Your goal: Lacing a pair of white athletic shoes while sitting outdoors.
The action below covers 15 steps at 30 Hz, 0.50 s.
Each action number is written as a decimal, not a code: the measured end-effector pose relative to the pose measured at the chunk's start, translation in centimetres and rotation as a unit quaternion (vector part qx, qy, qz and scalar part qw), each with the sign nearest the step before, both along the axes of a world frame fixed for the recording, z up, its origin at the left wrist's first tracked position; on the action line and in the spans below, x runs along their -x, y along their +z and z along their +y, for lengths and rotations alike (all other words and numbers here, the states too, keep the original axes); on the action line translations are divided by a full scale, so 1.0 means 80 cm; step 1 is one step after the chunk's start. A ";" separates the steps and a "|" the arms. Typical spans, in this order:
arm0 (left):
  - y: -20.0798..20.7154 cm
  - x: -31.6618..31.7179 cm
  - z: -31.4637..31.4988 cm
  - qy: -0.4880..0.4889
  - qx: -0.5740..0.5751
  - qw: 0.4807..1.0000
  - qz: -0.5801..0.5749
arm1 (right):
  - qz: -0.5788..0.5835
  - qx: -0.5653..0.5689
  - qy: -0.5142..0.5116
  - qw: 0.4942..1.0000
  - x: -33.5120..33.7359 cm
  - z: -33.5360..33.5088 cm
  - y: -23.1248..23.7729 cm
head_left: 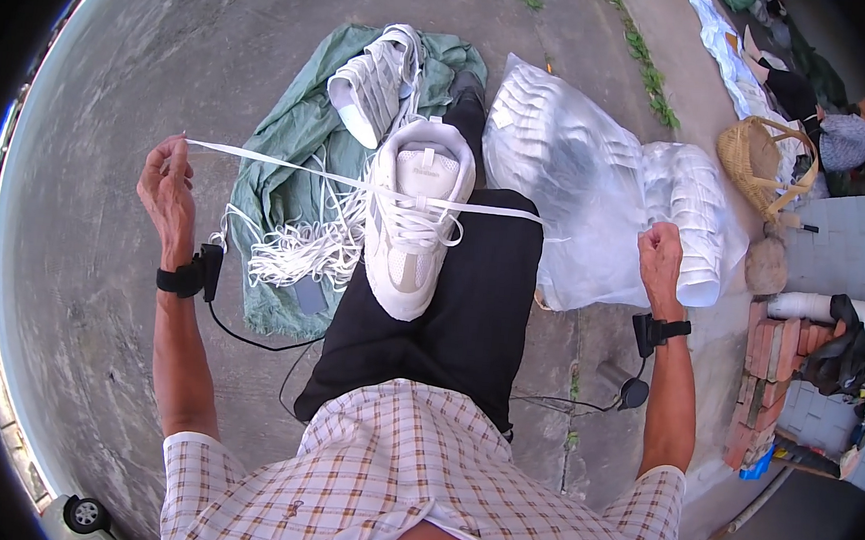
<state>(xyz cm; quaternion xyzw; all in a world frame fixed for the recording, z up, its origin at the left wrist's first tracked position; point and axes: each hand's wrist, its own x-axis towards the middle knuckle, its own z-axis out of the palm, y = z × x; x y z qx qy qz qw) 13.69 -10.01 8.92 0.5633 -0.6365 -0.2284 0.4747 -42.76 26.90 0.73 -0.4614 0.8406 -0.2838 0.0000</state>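
Note:
A white sneaker (406, 258) rests on my black-trousered lap, its toe toward me. Its flat white shoelace (280, 159) runs through the top eyelets and is drawn out to both sides. Out at the left, my left hand (167, 191) is closed, pinching one lace end between thumb and fingers. My right hand (661, 256) is closed at the right, at the height of the plastic bag. The other lace half stretches taut toward it, but becomes hard to follow against the pale bag. Lower lacing on the sneaker hangs in loose loops.
A green cloth sack (293, 110) lies on the ground with a heap of white laces (308, 251) and stacked white shoe pieces (381, 76). To the right are a clear bag (559, 179) of similar pieces, a wicker basket (761, 158) and bricks (767, 364). Another person sits far right.

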 end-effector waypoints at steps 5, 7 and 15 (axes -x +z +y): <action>-0.010 -0.032 -0.011 -0.028 -0.066 0.995 -0.063 | -0.127 0.070 0.115 0.983 -0.123 -0.081 0.070; -0.018 -0.021 -0.006 -0.081 -0.071 0.993 -0.051 | -0.123 0.083 0.229 0.962 -0.192 -0.106 0.102; -0.018 0.020 -0.007 -0.126 -0.075 0.988 -0.037 | 0.147 0.070 0.380 0.910 -0.270 -0.148 0.080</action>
